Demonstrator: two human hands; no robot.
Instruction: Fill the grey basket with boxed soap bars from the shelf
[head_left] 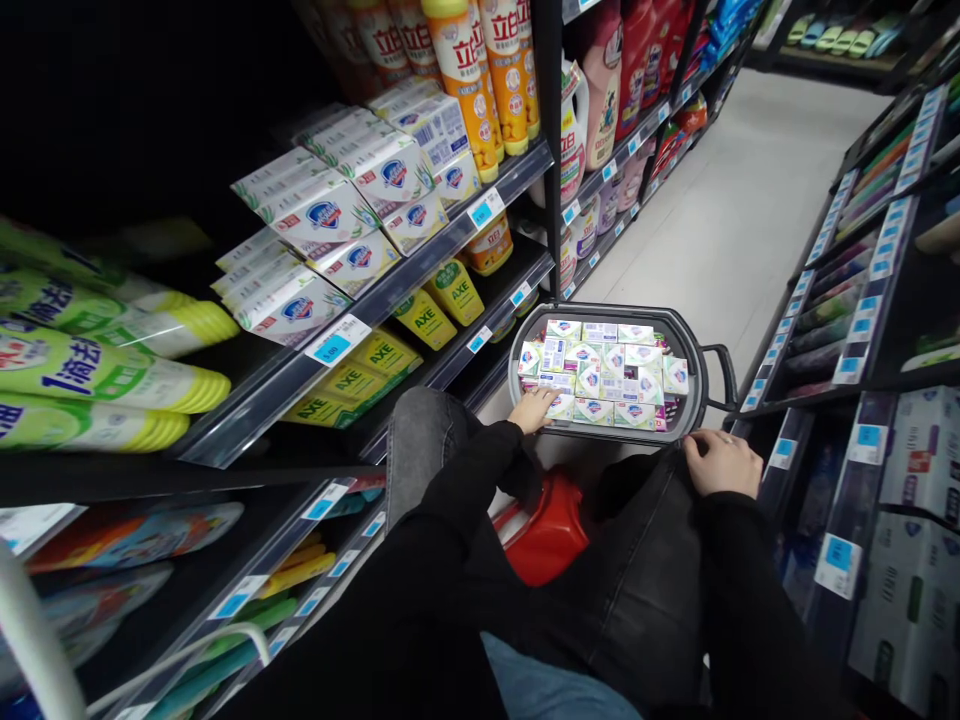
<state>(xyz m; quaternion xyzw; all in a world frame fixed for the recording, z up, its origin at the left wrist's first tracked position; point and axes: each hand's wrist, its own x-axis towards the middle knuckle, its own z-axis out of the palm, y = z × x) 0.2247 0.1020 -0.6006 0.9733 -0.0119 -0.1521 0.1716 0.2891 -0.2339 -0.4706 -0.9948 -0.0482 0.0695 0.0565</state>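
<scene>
A grey shopping basket (699, 395) stands on the floor before my knees, its dark handle sticking out to the right. Inside it, small white soap boxes (592, 411) with blue shield logos lie in rows, with some pink-purple packs showing at the edges. My left hand (534, 410) reaches over the near left rim, its fingers stretched out against the soap boxes at that corner. On my right knee rests my right hand (724, 464), close to the basket's near right rim. Its fingers lie loosely over the knee and hold nothing.
Matching soap boxes (322, 215) are stacked on the left shelf, beside orange bottles (457, 75) and green-and-white bottles (97, 365). Yellow AXE packs (424, 318) sit below. Something red (546, 535) is between my legs. Shelves with price tags (838, 553) line the right side.
</scene>
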